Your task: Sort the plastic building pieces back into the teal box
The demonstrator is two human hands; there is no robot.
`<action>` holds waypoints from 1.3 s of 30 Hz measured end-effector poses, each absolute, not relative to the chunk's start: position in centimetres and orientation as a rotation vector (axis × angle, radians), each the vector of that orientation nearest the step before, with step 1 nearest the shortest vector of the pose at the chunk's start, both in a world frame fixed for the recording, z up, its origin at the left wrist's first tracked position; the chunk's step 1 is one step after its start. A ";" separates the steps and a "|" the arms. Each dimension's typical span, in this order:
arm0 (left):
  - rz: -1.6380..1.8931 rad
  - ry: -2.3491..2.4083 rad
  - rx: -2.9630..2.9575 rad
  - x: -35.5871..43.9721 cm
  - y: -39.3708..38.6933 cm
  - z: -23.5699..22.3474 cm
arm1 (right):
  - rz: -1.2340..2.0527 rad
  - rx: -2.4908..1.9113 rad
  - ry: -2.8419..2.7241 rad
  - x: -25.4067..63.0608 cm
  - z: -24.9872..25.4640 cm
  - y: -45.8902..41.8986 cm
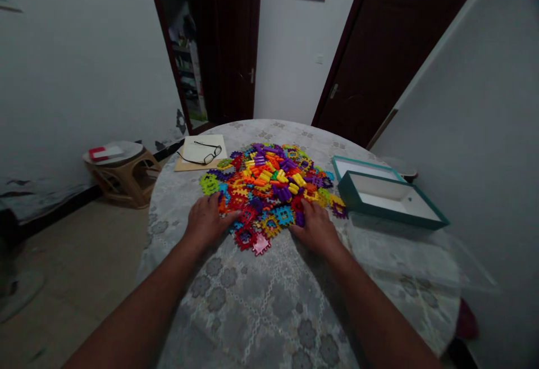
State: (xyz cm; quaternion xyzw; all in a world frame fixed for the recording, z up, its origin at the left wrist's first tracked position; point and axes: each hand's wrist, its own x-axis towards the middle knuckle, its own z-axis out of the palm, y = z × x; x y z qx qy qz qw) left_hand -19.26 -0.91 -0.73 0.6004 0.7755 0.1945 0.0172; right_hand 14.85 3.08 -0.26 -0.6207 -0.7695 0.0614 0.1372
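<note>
A heap of colourful interlocking plastic building pieces (252, 186) lies on the round table, with square notched frames spread around its edge. Small yellow, orange and purple connector pieces (278, 175) are piled on top. My left hand (206, 220) rests against the heap's near left side, thumb stretched out apart from the fingers. At the near right side, my right hand (316, 226) touches the heap with thumb and fingers apart, beside a purple piece (300, 218). Its fingertips are partly hidden among the pieces. A pink square piece (261, 244) lies nearest to me, between the hands.
Eyeglasses (208, 158) lie on papers (191, 147) at the back left. On the right stand an open green box (393, 203), its lid (366, 168) and a clear plastic cover (404, 251). A patterned cloth (252, 313) covers the table. A wicker stool (126, 181) stands left.
</note>
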 end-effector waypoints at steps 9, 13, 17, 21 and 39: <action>0.948 2.179 1.922 -13.3 3.0 -0.9 | 0.201 -1.381 -2.021 14.1 -4.1 4.5; 1.084 2.087 1.794 -10.8 4.4 -0.9 | 0.289 -1.322 -1.931 13.6 -4.8 4.9; 1.204 2.029 1.625 -8.7 5.6 -0.4 | 0.402 -1.319 -1.827 13.1 -4.8 5.4; 1.288 1.821 1.528 -6.6 6.6 0.4 | 0.555 -1.303 -1.709 13.2 -4.4 6.0; 1.374 1.326 1.627 -5.6 6.9 1.6 | 1.417 -0.960 -0.885 9.1 -0.3 7.3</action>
